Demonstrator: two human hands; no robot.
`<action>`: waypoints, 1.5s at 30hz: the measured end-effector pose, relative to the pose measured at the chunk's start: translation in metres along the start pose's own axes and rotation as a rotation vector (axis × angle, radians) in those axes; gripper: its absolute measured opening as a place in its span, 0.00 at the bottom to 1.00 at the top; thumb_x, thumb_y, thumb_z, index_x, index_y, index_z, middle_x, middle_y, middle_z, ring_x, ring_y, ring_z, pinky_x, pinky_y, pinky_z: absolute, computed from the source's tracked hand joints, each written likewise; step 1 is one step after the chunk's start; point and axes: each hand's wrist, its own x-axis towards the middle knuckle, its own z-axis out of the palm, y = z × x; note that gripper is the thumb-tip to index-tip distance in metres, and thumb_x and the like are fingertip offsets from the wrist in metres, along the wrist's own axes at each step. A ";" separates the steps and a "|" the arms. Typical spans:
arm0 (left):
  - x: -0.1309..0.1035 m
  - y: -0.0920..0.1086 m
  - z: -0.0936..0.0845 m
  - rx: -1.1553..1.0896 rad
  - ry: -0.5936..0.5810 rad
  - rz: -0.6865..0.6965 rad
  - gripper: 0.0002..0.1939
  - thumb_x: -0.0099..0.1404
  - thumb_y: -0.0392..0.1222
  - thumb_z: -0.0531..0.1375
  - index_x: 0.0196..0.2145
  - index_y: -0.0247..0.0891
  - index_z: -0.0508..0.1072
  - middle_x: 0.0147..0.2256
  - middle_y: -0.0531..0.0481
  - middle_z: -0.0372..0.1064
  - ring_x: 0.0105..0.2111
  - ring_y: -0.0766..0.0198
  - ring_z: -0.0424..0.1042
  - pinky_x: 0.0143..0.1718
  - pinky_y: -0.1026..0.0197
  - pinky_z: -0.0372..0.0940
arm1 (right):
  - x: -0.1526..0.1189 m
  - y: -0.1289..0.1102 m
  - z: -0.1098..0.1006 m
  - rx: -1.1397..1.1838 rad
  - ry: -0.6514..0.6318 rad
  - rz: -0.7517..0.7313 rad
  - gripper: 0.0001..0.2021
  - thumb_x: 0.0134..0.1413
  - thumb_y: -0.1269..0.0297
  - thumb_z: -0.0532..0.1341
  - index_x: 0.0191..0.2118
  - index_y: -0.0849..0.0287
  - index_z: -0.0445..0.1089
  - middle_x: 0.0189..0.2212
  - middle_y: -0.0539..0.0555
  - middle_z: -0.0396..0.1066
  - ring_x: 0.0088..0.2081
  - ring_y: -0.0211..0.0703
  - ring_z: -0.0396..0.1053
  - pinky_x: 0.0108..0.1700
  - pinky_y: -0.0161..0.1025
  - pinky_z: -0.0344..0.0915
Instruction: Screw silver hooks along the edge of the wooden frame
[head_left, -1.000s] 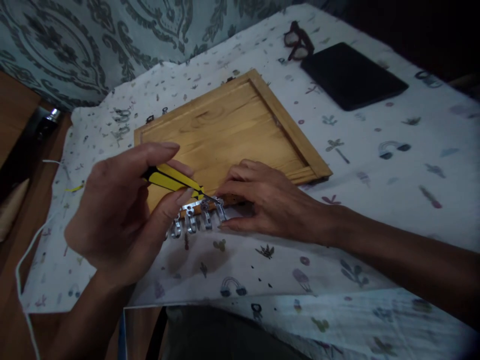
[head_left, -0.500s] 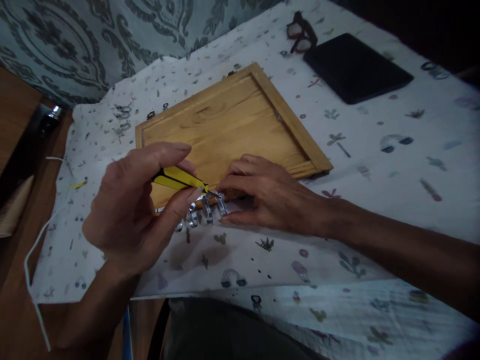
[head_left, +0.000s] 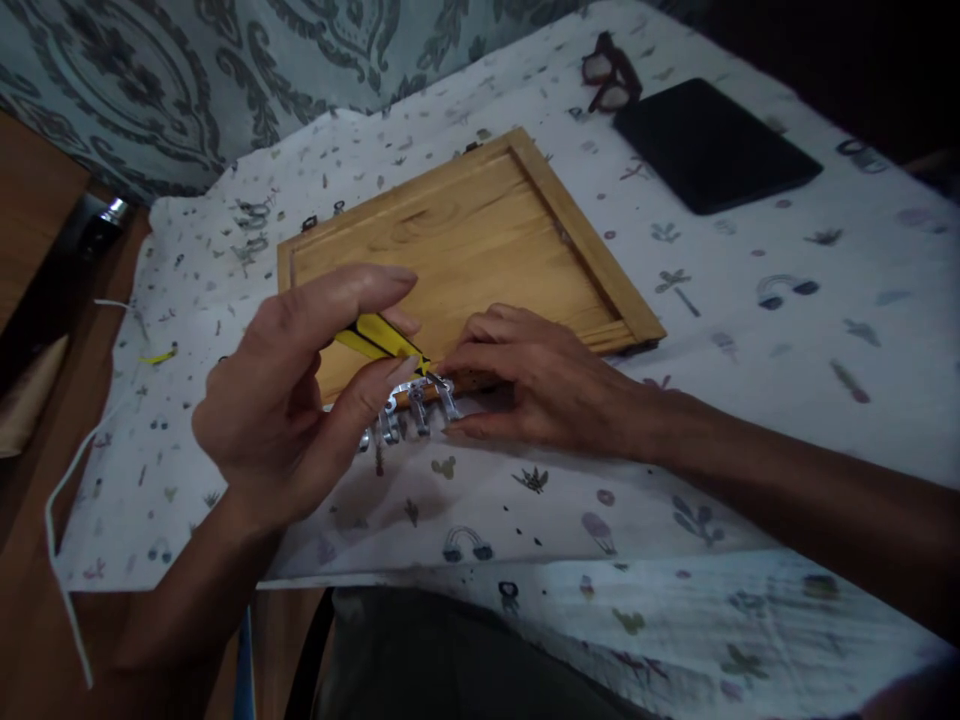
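Note:
My left hand [head_left: 300, 380] grips a yellow and black screwdriver [head_left: 379, 338] between thumb and fingers. Its thin tip points right, at a row of shiny metal hooks [head_left: 420, 410] along the near edge of a wooden panel [head_left: 450, 250]. My right hand [head_left: 525, 375] is closed around the rightmost hook, with its fingers on the panel's edge and its thumb below. The panel lies on a patterned white cloth, its raised frame facing up. Where the tip meets the hook is too small to make out.
At the back right lie a dark flat tablet-like object [head_left: 712, 145] and glasses [head_left: 611, 75]. More metal hooks [head_left: 251, 230] are on the cloth at the back left. A yellow piece [head_left: 159, 356] and a white cord [head_left: 56, 530] are at the left.
My left hand and the screwdriver have shifted slightly right and up in view, and the screwdriver's handle is tilted more steeply. My right hand stays at the rightmost hook.

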 end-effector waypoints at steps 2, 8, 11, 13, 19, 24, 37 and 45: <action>0.000 -0.002 0.001 -0.024 0.021 0.032 0.22 0.67 0.35 0.67 0.57 0.50 0.74 0.50 0.56 0.78 0.44 0.53 0.82 0.45 0.49 0.80 | 0.000 0.000 0.000 -0.001 -0.003 0.004 0.18 0.56 0.50 0.70 0.44 0.60 0.78 0.35 0.55 0.69 0.39 0.48 0.64 0.40 0.42 0.57; -0.001 -0.006 0.005 -0.093 0.034 0.046 0.26 0.66 0.36 0.68 0.58 0.55 0.73 0.51 0.60 0.76 0.45 0.56 0.82 0.47 0.52 0.79 | 0.001 -0.002 0.000 0.006 -0.009 0.020 0.18 0.55 0.52 0.71 0.44 0.61 0.79 0.35 0.55 0.70 0.39 0.48 0.65 0.40 0.43 0.58; -0.001 -0.006 0.005 -0.091 0.030 0.036 0.24 0.68 0.37 0.67 0.59 0.56 0.72 0.52 0.61 0.76 0.46 0.55 0.82 0.46 0.53 0.79 | 0.000 -0.001 0.001 -0.001 -0.001 0.006 0.18 0.56 0.52 0.71 0.44 0.61 0.79 0.35 0.56 0.70 0.39 0.48 0.65 0.40 0.43 0.58; -0.002 -0.006 0.005 -0.084 0.015 0.020 0.24 0.69 0.38 0.66 0.60 0.56 0.70 0.53 0.61 0.76 0.47 0.56 0.82 0.46 0.54 0.79 | 0.000 0.000 0.001 0.000 0.003 -0.005 0.18 0.56 0.52 0.71 0.45 0.62 0.79 0.35 0.56 0.70 0.39 0.48 0.65 0.40 0.43 0.58; -0.003 -0.007 0.004 -0.083 0.080 0.038 0.24 0.66 0.36 0.69 0.58 0.51 0.74 0.50 0.56 0.77 0.42 0.57 0.83 0.43 0.53 0.80 | -0.001 0.002 0.001 -0.006 0.012 -0.018 0.18 0.56 0.52 0.71 0.44 0.62 0.78 0.35 0.56 0.70 0.39 0.48 0.65 0.40 0.42 0.59; -0.001 -0.011 -0.002 -0.078 0.227 0.021 0.23 0.66 0.33 0.68 0.57 0.47 0.76 0.54 0.55 0.72 0.41 0.63 0.80 0.39 0.55 0.80 | -0.002 0.002 0.002 0.006 0.035 -0.032 0.18 0.57 0.51 0.70 0.43 0.62 0.78 0.36 0.56 0.70 0.40 0.49 0.66 0.41 0.43 0.59; -0.003 -0.005 0.006 -0.086 0.120 -0.016 0.25 0.65 0.35 0.70 0.57 0.51 0.74 0.48 0.54 0.77 0.40 0.58 0.82 0.35 0.55 0.81 | -0.001 0.001 0.001 0.018 0.022 0.001 0.18 0.56 0.50 0.70 0.43 0.61 0.78 0.37 0.56 0.71 0.40 0.48 0.66 0.41 0.43 0.58; -0.004 -0.006 0.007 -0.084 0.127 0.021 0.27 0.64 0.32 0.69 0.57 0.51 0.74 0.50 0.55 0.76 0.42 0.59 0.81 0.40 0.53 0.82 | -0.001 0.002 0.003 0.011 0.014 0.001 0.19 0.56 0.49 0.70 0.44 0.60 0.78 0.37 0.56 0.72 0.41 0.48 0.66 0.42 0.44 0.58</action>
